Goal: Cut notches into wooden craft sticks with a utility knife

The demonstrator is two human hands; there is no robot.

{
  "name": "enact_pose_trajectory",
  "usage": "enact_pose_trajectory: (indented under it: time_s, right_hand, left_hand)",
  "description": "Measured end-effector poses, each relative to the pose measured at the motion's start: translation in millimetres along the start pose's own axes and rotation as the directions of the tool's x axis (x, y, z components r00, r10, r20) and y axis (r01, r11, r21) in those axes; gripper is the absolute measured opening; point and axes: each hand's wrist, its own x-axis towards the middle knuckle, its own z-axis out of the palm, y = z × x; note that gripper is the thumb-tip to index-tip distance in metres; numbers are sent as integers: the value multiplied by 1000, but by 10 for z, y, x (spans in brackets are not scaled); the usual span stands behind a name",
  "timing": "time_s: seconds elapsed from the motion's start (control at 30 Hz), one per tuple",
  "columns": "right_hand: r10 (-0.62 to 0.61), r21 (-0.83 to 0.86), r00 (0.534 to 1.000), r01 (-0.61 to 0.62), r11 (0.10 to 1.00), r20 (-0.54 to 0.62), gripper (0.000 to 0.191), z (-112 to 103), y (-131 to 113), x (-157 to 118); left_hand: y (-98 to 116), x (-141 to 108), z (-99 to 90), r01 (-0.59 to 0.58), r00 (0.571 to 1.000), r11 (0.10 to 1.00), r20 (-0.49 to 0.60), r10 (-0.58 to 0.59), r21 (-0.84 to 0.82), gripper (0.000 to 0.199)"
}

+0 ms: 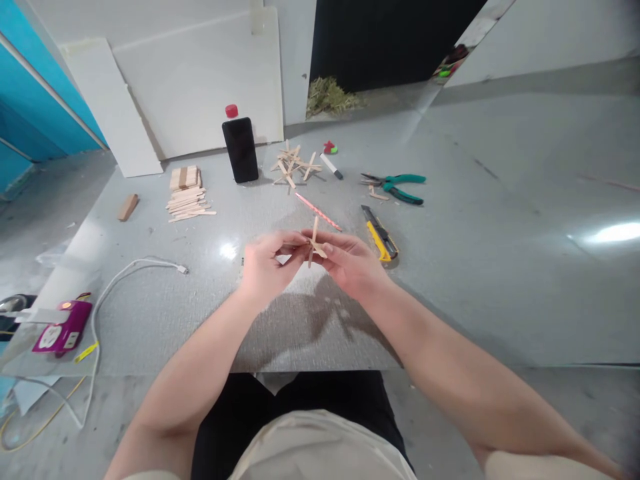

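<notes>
Near the table's front middle, both hands meet around a small piece made of crossed wooden sticks (315, 239). My left hand (273, 261) pinches its left side between thumb and fingers. My right hand (353, 263) grips it from the right, with the thumb on a stick. One stick points up, away from me. Just beyond the hands lies a red and white patterned pencil (319, 211). A yellow and black utility knife (379, 233) rests right of my right hand.
Wooden sticks (189, 203) are stacked at the left. A phone (241, 151) leans on a red-capped bottle. Behind the pencil are joined sticks (290, 164) and a marker (331, 166). Green-handled pliers (403, 187) lie right. A white cable (120, 273) and purple box (63, 327) are left.
</notes>
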Motion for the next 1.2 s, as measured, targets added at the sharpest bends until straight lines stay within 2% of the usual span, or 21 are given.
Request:
enact_pose_trajectory:
  time_s: [0.37, 0.6, 0.77, 0.97, 1.2]
  right_hand:
    - [-98, -77, 995, 98, 992, -1, 46, -6, -25, -28]
    - [-205, -156, 978, 209, 965, 42, 41, -7, -51, -46]
    - [-237, -194, 969, 248, 949, 76, 42, 2, -102, -59]
    - [-198, -185, 977, 209, 960, 76, 36, -7, -85, -90]
    - [-60, -61, 997, 63, 996, 42, 42, 32, -75, -87]
  left_hand:
    - [32, 44, -29, -247, 968, 964, 57, 243, 96, 6]
    - [36, 43, -36, -322, 947, 935, 63, 316, 151, 9]
    - [20, 33, -47, -364, 931, 910, 55, 361, 200, 10]
    - [30, -4, -44, -403, 914, 876, 58, 402, 264, 13]
    - [47, -18, -15, -282, 955, 907, 0, 297, 313, 10]
